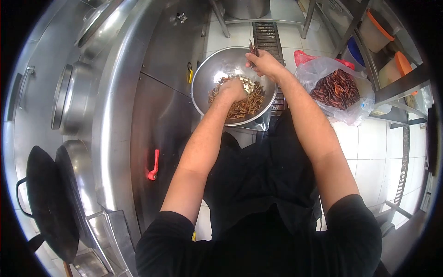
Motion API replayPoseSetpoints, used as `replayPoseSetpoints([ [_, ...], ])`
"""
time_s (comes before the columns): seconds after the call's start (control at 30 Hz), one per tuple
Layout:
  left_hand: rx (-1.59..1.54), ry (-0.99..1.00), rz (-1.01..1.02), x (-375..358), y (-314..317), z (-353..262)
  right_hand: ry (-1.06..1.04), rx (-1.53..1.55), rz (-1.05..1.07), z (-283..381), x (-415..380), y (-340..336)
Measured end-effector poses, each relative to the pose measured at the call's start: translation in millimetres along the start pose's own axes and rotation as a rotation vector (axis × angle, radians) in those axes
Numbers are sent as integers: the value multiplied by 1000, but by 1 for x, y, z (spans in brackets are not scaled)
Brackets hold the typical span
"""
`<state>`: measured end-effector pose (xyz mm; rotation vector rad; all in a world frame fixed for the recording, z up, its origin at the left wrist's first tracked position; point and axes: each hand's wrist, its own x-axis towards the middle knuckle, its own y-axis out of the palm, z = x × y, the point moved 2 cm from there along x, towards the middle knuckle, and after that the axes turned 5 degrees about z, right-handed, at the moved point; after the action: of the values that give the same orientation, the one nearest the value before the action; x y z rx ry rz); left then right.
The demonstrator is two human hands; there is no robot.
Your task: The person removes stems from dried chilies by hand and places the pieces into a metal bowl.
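Note:
A large steel mixing bowl [203,78] stands in front of my knees, with a heap of thin brown, stem-like pieces [249,107] in its bottom. My left hand [234,88] is down inside the bowl at the heap, its fingers curled under and mostly hidden, so what they hold does not show. Over the bowl's far right rim, my right hand [264,63] is closed around dark dried chillies [253,49] whose tips stick up past the fingers. More dark red dried chillies [336,89] fill an open clear plastic bag [307,74] on the floor to the right.
A steel counter [110,120] with a red valve handle [154,166] runs along my left, near black woks [46,203] and steel pots [76,99]. Shelving with orange-rimmed tubs [392,69] stands at right. A floor drain grate [267,37] lies beyond the bowl.

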<state>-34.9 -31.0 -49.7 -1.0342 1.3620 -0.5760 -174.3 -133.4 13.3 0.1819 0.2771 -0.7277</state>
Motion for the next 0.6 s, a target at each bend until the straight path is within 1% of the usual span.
replayPoseSetpoints([
  [0.1, -338, 71, -96, -6, -14, 15, -6, 6, 33, -5, 4, -3],
  [0.2, -886, 167, -159, 7, -22, 38, -11, -84, -23, 3, -7, 1],
  [0.23, -1097, 174, -149, -15, -37, 30, -16, -118, -10, 2, -7, 1],
  [0.33, -1458, 227, -78, -31, -56, 34, -31, -186, 44, -2, -4, 4],
  [0.37, -1537, 229, -84, -37, -58, 32, -32, -183, 73, -4, -2, 6],
  [0.47, -1584, 260, -149, -36, -60, 31, -21, -167, 145, -1, -9, 14],
  [0.53, -1562, 292, -181, -30, -55, 31, -17, -135, 211, 0, -13, 20],
  [0.6, -1560, 314, -196, -24, -52, 31, -65, -179, 201, -1, -11, 24],
])
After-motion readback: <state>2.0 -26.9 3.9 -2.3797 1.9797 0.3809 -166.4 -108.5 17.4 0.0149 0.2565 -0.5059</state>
